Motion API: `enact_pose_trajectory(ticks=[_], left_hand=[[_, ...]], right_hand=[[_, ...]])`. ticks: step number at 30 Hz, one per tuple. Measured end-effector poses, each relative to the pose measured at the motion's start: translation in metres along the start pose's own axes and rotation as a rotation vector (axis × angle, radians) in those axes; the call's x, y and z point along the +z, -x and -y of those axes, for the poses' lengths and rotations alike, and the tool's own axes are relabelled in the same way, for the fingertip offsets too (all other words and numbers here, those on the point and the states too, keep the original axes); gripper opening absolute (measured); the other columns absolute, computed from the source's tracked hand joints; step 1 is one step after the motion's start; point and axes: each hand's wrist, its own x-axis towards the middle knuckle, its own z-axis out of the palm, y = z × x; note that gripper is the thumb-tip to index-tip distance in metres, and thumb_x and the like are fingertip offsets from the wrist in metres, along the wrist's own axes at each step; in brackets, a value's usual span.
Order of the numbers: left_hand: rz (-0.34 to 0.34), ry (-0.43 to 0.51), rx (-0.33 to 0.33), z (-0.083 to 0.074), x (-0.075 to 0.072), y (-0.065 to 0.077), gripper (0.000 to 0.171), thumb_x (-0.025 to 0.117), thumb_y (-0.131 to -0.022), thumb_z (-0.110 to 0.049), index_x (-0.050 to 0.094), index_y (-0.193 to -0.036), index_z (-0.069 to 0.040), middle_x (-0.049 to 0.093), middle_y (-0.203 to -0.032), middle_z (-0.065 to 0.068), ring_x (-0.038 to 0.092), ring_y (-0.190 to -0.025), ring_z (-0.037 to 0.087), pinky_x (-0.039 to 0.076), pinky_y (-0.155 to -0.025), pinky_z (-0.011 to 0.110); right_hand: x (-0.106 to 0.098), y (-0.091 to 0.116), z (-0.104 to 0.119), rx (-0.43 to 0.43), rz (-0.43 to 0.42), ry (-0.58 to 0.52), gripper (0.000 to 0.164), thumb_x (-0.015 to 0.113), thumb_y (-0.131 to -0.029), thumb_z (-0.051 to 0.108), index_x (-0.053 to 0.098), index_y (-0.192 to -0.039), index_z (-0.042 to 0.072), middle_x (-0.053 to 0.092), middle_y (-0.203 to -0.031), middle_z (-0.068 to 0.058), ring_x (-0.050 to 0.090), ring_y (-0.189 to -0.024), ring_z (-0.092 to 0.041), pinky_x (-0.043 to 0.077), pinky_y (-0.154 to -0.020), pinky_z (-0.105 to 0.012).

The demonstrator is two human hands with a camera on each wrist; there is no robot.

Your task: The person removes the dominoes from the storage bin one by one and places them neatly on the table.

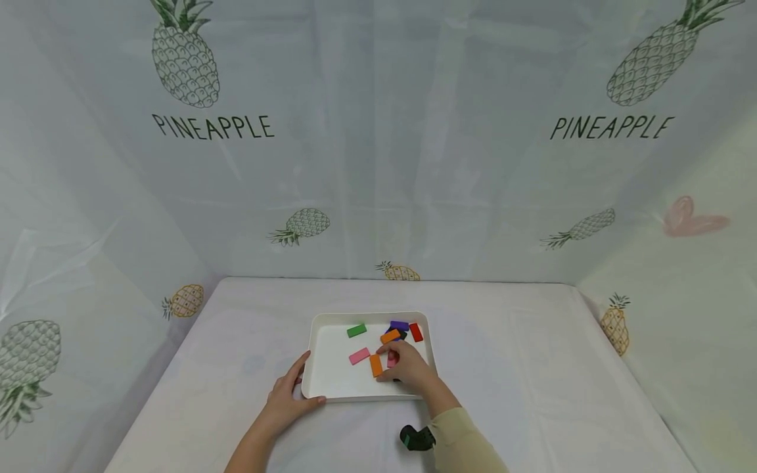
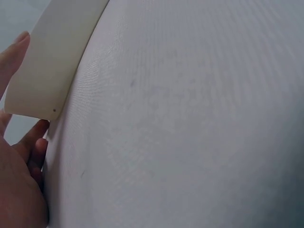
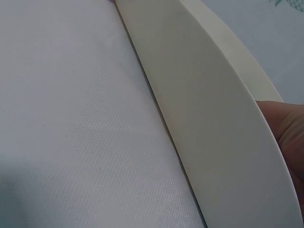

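A shallow white tray (image 1: 334, 387) lies on the table with small flat coloured blocks in it. My left hand (image 1: 286, 404) grips its near left corner, thumb along the front edge and fingers on the left side. In the left wrist view that hand (image 2: 21, 185) is partly cut off beside the tray wall (image 2: 52, 66). Inside the tray, my right hand (image 1: 414, 371) pinches an orange block (image 1: 375, 365) end to end between thumb and index finger. A pink block (image 1: 392, 360) shows partly under this hand. In the right wrist view the tray wall (image 3: 199, 104) hides most of the hand (image 3: 289, 130).
Left of centre in the tray lie a green block (image 1: 357, 330) and a pink block (image 1: 359, 356). At the back right, another orange block (image 1: 390, 336), a purple block (image 1: 399, 326) and dark ones overlap beside a red block (image 1: 416, 332). A white cloth (image 1: 532, 368) covers the table.
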Motion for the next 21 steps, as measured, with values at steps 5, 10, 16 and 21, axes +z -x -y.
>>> enact_pose_trajectory(ticks=[5,10,16,21], left_hand=[[-0.001,0.009,-0.005,-0.001,-0.001,0.001,0.098,0.079,-0.057,-0.05,0.028,-0.139,-0.036,0.045,-0.131,-0.003,0.04,-0.109,0.019,0.031,-0.085,0.056],[0.002,0.019,-0.01,-0.002,0.0,0.001,0.098,0.079,-0.057,-0.05,0.028,-0.139,-0.036,0.045,-0.13,-0.003,0.04,-0.11,0.019,0.032,-0.086,0.056],[0.003,0.015,-0.017,-0.002,0.001,0.001,0.098,0.079,-0.057,-0.05,0.027,-0.139,-0.038,0.044,-0.13,-0.003,0.039,-0.11,0.019,0.033,-0.084,0.054],[0.007,0.014,-0.016,-0.001,0.0,0.001,0.098,0.079,-0.057,-0.05,0.027,-0.139,-0.037,0.044,-0.131,-0.002,0.039,-0.111,0.02,0.032,-0.085,0.056]], right_hand=[[-0.004,0.003,0.004,0.009,0.017,-0.017,0.045,0.083,-0.062,0.022,0.063,-0.102,0.022,0.052,-0.091,-0.002,0.044,-0.085,-0.019,0.042,-0.074,-0.032],[-0.006,0.005,0.004,-0.001,0.028,-0.022,0.044,0.082,-0.063,0.023,0.063,-0.103,0.021,0.052,-0.086,-0.004,0.044,-0.081,-0.019,0.042,-0.066,-0.028],[-0.008,0.007,0.003,-0.043,0.038,-0.049,0.041,0.081,-0.065,0.021,0.063,-0.102,0.018,0.053,-0.083,-0.005,0.046,-0.077,-0.018,0.042,-0.062,-0.024],[-0.012,0.01,0.008,-0.058,0.046,-0.059,0.041,0.08,-0.066,0.018,0.063,-0.103,0.018,0.056,-0.086,-0.004,0.049,-0.078,-0.017,0.045,-0.065,-0.023]])
